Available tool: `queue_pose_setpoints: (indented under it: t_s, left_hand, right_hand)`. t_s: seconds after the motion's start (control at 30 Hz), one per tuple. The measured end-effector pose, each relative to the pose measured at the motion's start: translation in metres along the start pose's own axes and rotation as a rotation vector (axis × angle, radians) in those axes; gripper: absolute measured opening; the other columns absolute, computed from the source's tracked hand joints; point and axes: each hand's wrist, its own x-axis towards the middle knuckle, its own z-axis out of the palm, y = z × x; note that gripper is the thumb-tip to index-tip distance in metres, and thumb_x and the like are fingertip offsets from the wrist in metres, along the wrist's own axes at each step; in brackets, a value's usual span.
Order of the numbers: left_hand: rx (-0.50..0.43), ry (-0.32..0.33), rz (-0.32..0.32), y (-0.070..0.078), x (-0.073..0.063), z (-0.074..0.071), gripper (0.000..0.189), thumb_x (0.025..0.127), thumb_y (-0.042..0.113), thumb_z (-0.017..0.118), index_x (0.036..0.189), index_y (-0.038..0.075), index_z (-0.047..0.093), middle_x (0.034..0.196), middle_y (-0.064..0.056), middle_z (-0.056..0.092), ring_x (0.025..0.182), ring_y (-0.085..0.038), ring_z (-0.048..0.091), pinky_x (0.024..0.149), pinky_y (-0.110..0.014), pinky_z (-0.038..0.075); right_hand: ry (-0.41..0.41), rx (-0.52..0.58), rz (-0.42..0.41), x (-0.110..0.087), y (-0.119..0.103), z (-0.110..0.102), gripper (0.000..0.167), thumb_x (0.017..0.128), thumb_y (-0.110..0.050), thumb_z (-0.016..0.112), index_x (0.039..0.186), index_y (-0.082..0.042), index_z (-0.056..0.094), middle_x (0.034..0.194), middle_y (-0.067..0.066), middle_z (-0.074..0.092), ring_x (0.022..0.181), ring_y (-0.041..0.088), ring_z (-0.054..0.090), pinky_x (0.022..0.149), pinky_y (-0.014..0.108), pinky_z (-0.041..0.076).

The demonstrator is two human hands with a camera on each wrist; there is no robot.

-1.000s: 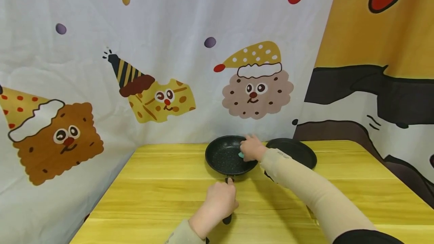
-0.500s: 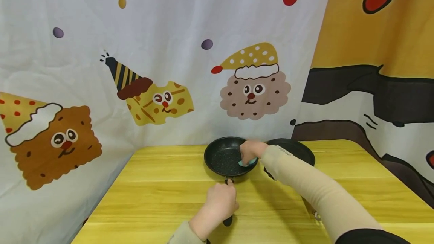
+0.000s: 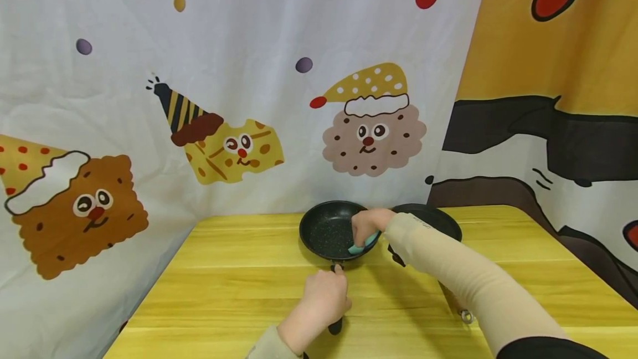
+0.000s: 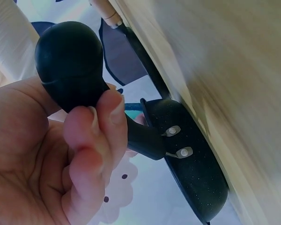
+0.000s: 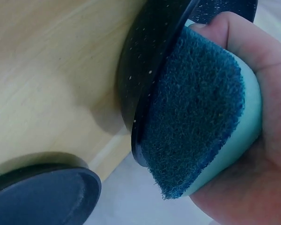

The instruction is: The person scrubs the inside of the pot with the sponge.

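A black speckled frying pan (image 3: 324, 234) sits at the far side of the wooden table, its handle pointing toward me. My left hand (image 3: 324, 292) grips that black handle (image 4: 70, 61), thumb lying along the top. In the left wrist view the fingers curl round it, and two rivets show on the pan's outer wall. My right hand (image 3: 368, 225) reaches over the pan's right side, holding a sponge (image 5: 192, 108) with a light green body and a dark scouring face. In the right wrist view the scouring face lies against the pan's rim, part of it sticking out past the edge.
A second, flatter black pan (image 3: 438, 219) stands to the right, partly covered by my right sleeve (image 3: 458, 276). Its wooden handle ends in a metal ring (image 3: 466, 316). Behind the table (image 3: 219, 270) hangs a curtain (image 3: 269, 43) printed with cartoon food.
My right hand has brought the sponge from the pan's right far side down along the right rim toward the near side. My left hand keeps its grip on the handle.
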Motion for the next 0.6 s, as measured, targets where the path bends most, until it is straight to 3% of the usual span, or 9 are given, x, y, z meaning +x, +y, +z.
queue_pose_setpoints:
  t_s: [0.2,0.43,0.6]
  left_hand:
    - [-0.039,0.004,0.036,-0.0025,0.0003,-0.0008,0.066,0.081,0.037,0.075,0.128,-0.005,0.06,0.074,-0.009,0.066,0.06,-0.018,0.061,0.041,-0.028,0.045]
    - [-0.143,-0.024,0.069,-0.0042,0.0001,-0.0019,0.065,0.083,0.033,0.074,0.129,-0.009,0.057,0.056,-0.001,0.055,0.057,-0.018,0.06,0.04,-0.027,0.044]
    - [-0.151,-0.018,0.082,-0.0064,-0.0003,-0.0031,0.065,0.081,0.033,0.075,0.127,-0.009,0.058,0.062,-0.005,0.058,0.058,-0.018,0.059,0.041,-0.027,0.045]
  right_hand:
    - [-0.026,0.029,-0.082,-0.0017,-0.0011,0.0002,0.017,0.079,-0.016,0.067,0.086,-0.026,0.079,0.094,-0.012,0.071,0.08,0.001,0.055,0.075,0.023,0.05]
    - [-0.073,0.188,-0.199,0.0015,-0.0018,0.0065,0.015,0.085,-0.02,0.069,0.093,-0.025,0.08,0.1,-0.011,0.072,0.086,0.003,0.064,0.081,0.023,0.052]
    - [-0.077,0.243,-0.256,0.0043,-0.0067,0.008,0.021,0.085,-0.01,0.066,0.095,-0.022,0.08,0.105,-0.009,0.071,0.092,0.002,0.065,0.081,0.023,0.052]
